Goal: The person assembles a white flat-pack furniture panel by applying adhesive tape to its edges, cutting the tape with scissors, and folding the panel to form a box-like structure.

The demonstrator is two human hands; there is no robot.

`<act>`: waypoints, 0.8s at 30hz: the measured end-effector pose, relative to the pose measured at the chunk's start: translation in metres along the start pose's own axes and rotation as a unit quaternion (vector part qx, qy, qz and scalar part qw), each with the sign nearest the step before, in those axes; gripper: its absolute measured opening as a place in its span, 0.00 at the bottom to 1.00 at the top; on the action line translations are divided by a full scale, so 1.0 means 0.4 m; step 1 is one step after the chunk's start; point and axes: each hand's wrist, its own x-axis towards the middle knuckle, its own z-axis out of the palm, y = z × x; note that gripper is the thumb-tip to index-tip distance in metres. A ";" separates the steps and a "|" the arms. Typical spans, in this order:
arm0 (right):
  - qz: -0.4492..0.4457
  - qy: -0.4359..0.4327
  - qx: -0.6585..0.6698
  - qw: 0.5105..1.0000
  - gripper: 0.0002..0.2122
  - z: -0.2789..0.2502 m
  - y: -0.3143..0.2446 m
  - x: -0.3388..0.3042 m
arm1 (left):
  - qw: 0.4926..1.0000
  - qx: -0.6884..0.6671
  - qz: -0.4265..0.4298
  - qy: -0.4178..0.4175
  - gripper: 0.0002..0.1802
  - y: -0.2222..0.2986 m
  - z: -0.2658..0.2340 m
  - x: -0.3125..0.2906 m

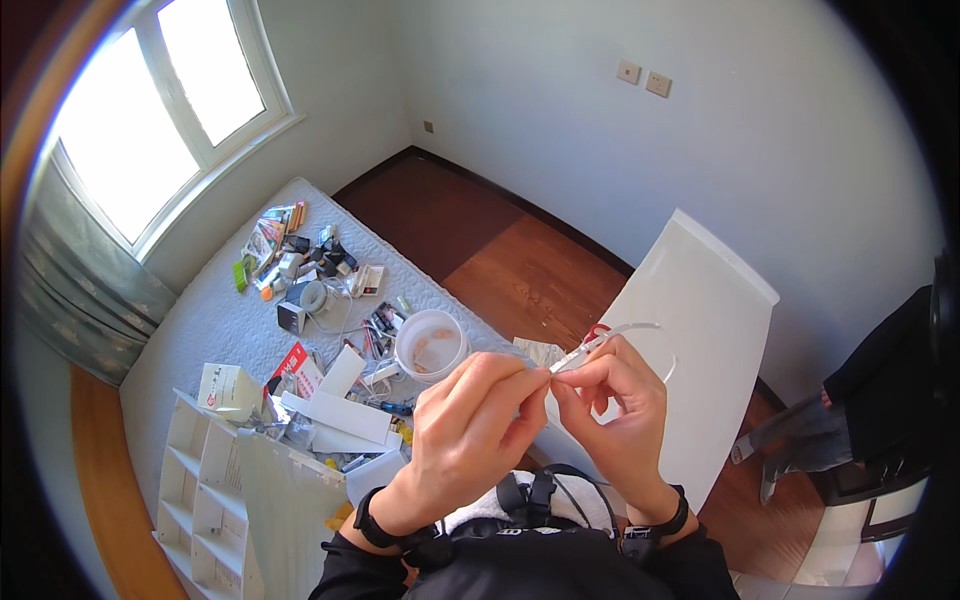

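In front of my chest, my left hand (475, 405) and my right hand (620, 410) meet at their fingertips, both closed in a pinch. Between them is the end of a thin white strip (630, 327), which bends away to the right above my right hand. A small red loop (597, 331) shows beside the strip, just over my right fingers; whether it belongs to the strip I cannot tell. Behind the hands stands a white board or table top (690, 290). My fingers hide the very end of the strip.
At the left, a mattress (375, 240) bears a round white tub (432, 345), a small white box (230, 392), books, cables and loose small goods. A white compartment shelf (205, 500) leans at the lower left. Another person (860, 390) stands at the right.
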 end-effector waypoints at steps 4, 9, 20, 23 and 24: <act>0.006 -0.006 0.015 1.000 0.04 0.002 -0.007 0.005 | 0.996 -0.058 -0.066 -0.004 0.14 0.003 -0.006 -0.003; 0.034 -0.014 0.057 0.998 0.03 -0.001 -0.006 0.004 | 0.996 -0.059 -0.060 0.007 0.11 0.002 -0.005 -0.003; -0.038 -0.008 -0.031 0.999 0.05 -0.001 0.006 0.002 | 0.999 -0.035 -0.037 0.002 0.11 0.005 0.002 -0.006; -0.075 -0.004 -0.059 0.995 0.06 0.001 -0.002 0.002 | 0.988 -0.097 -0.122 -0.018 0.08 0.009 -0.003 -0.011; -0.083 -0.005 -0.060 0.995 0.07 0.001 -0.003 0.003 | 0.979 -0.125 -0.162 -0.026 0.07 0.009 -0.005 -0.014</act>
